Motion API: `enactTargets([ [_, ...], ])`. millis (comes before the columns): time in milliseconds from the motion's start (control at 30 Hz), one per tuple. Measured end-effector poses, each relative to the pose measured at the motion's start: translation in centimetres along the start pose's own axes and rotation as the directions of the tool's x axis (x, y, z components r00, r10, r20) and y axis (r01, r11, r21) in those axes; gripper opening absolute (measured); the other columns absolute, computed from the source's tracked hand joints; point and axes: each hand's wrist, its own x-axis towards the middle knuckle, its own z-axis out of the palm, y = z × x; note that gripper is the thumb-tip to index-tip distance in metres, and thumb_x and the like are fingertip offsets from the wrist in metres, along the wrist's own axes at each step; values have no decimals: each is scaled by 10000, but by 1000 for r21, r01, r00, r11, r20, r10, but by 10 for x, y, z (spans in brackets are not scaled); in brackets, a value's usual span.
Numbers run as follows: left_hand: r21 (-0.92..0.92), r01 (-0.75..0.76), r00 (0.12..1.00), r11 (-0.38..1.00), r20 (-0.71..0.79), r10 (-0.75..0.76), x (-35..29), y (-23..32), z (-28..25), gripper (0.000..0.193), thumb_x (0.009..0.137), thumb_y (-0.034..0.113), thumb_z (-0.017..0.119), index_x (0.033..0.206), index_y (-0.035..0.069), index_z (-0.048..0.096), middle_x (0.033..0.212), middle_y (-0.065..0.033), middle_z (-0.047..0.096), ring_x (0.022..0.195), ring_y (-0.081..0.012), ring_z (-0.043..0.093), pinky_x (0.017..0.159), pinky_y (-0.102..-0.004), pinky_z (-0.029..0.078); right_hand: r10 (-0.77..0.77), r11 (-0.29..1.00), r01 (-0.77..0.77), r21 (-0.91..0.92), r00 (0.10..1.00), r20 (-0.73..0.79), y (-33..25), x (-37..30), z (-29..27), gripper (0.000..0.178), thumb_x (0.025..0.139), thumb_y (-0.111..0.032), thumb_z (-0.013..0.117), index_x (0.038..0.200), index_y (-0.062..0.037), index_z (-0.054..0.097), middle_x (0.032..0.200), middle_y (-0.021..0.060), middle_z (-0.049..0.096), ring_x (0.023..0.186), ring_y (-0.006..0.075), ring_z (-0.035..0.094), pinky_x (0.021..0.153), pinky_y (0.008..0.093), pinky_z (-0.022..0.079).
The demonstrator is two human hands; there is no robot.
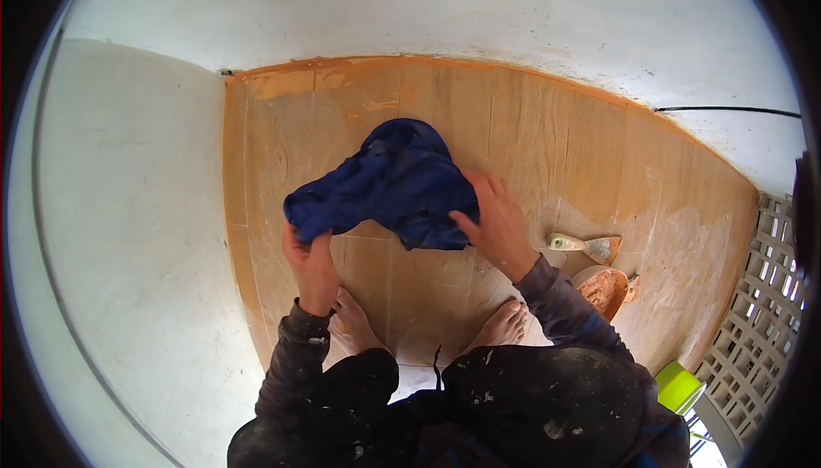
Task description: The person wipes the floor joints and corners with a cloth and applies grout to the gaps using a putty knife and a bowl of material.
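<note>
- The left grip (312,269) pinches the lower-left corner of the blue cloth (385,184) between thumb and fingers, likely because a loose end is easiest to control by its tip.
- The right grip (500,227) is closed on the cloth's opposite edge, its thumb laid over the fabric, which probably steadies the bulkier side.
- The cloth spans the space between the 2 grips and bunches up beyond them, away from the body; holding it at 2 far-apart places seems to keep it spread instead of balled up.
- From straight above, it is hard to tell whether the cloth's middle touches the wood-look floor (556,147) or hangs over it.
- To the right of the right grip, a scraper (590,245) lies on the floor, seemingly parked within easy reach yet apart from the fabric.
- Nearer the body than the scraper, a bowl (585,276) of reddish paste sits beside the right forearm, perhaps grouped with the tool for convenience.
- Below the grips, 2 bare feet (352,324) stand apart, which likely gives a stable stance for leaning over.
</note>
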Motion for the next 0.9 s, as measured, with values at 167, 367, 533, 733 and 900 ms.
enactTargets([
  [167, 0, -37, 998, 999, -60, 37, -11, 9, -14, 361, 1016, -19, 630, 1369, 5, 560, 1292, -55, 646, 1143, -134, 610, 1004, -280, 485, 152, 914, -158, 373, 987, 45, 22, 11, -16, 225, 910, -82, 798, 1123, -28, 750, 915, 73, 727, 831, 230, 703, 723, 372, 569],
  [367, 142, -84, 922, 986, -365, 131, -30, 21, -21, 331, 1043, 116, 642, 1349, 11, 572, 1208, -86, 676, 1085, -176, 649, 1007, -301, 505, 180, 664, 42, 746, 960, -214, -23, 75, -22, 149, 947, -19, 762, 1095, -12, 744, 889, 31, 712, 798, 99, 677, 679, 279, 580],
  [533, 63, 567, 783, 821, -350, -513, -23, 18, -60, 265, 1037, 178, 684, 1222, 8, 600, 1154, -101, 708, 982, -199, 706, 870, -324, 585, 122, 685, 163, 710, 935, -333, -36, 136, 33, 105, 954, -14, 761, 1021, 32, 694, 975, 76, 698, 804, 130, 691, 739, 298, 617],
  [733, 711, 251, 953, 657, -65, -295, -30, 19, -65, 302, 963, 210, 773, 1128, 4, 626, 951, -138, 777, 852, -269, 772, 752, -396, 595, -425, 858, 465, 220, 881, -207, -56, 154, 81, 262, 908, -101, 779, 1114, 10, 659, 1282, 181, 622, 1245, 320, 620, 1049, 453, 541],
  [900, 959, 78, 996, 271, -62, -69, -23, 43, -56, 221, 904, 164, 806, 1036, 52, 669, 875, -113, 787, 882, -344, 766, 758, -432, 581, -449, 891, 445, -92, 893, -31, -41, 129, 90, 425, 942, -261, 741, 1260, 12, 668, 1444, 236, 559, 1444, 425, 442, 1190, 492, 399],
])
